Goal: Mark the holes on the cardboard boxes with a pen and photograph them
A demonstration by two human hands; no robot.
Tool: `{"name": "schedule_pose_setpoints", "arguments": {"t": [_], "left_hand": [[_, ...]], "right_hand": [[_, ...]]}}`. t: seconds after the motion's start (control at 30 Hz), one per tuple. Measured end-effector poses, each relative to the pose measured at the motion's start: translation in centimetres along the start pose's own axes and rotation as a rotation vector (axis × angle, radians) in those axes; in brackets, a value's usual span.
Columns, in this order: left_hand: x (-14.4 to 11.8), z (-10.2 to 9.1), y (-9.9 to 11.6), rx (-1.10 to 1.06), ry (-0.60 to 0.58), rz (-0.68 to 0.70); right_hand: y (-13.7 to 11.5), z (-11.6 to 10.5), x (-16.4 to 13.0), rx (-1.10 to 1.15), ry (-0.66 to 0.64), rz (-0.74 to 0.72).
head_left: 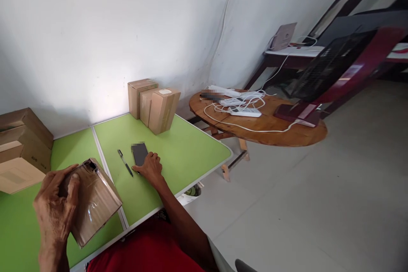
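Note:
My left hand [59, 197] grips the upper left part of a taped cardboard box [97, 204], with the thumb on its face. Clear tape shines on the box, and a dark torn spot shows at its top corner. My right hand [149, 168] has its thumb and fingers round the lower end of a dark, flat smartphone [139, 153], which lies on the green table [188, 153]. Left of the phone lies a black and clear pen [125, 162], apart from both hands.
Several cardboard boxes stand at the table's back [164, 110] and left [24, 148]. To the right, a round wooden table [264, 129] bears white power strips [245, 111], tangled cords and a blurred dark red fan-like appliance [344, 72]. A white wall is behind.

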State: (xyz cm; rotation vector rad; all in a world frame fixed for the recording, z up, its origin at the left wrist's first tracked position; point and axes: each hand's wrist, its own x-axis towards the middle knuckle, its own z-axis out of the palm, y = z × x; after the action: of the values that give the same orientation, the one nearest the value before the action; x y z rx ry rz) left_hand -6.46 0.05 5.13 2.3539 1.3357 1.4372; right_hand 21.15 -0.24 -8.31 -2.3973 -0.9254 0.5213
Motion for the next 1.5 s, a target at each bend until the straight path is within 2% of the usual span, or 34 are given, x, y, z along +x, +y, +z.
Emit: {"name": "schedule_pose_setpoints", "arguments": {"t": [0.2, 0.37, 0.47, 0.57, 0.63, 0.7, 0.87, 1.03, 1.23, 1.5], "left_hand": [[0.0, 0.1, -0.1, 0.002, -0.012, -0.018], [0.1, 0.0, -0.2, -0.005, -0.019, -0.023], [0.1, 0.1, -0.3, -0.014, -0.013, -0.014], [0.2, 0.2, -0.4, 0.001, -0.011, -0.008], [0.2, 0.3, -0.5, 0.007, -0.014, -0.007], [0.3, 0.3, -0.5, 0.004, -0.014, -0.003], [0.2, 0.1, -0.5, -0.015, -0.027, 0.0], [-0.1, -0.2, -0.4, -0.053, -0.041, 0.008], [-0.3, -0.3, -0.4, -0.077, -0.03, 0.005], [-0.3, -0.3, -0.4, -0.04, -0.039, -0.011]], "right_hand": [[2.0, -0.8, 0.8, 0.21, -0.096, 0.005], [3.8, -1.7, 0.2, 0.517, -0.196, -0.025], [4.8, -2.4, -1.2, 0.737, -0.315, -0.076], [5.4, -3.4, -3.3, 1.137, -0.509, -0.132], [5.0, -4.3, -4.9, 1.422, -0.642, -0.17], [3.8, -5.3, -6.5, 1.558, -0.72, -0.223], [-1.0, -7.5, -10.3, 1.601, -0.879, -0.392], [-4.2, -7.5, -13.2, 1.574, -1.021, -0.438], [-4.2, -6.8, -14.1, 1.546, -1.088, -0.456], [-3.8, -6.7, -14.0, 1.535, -1.023, -0.479]]}}
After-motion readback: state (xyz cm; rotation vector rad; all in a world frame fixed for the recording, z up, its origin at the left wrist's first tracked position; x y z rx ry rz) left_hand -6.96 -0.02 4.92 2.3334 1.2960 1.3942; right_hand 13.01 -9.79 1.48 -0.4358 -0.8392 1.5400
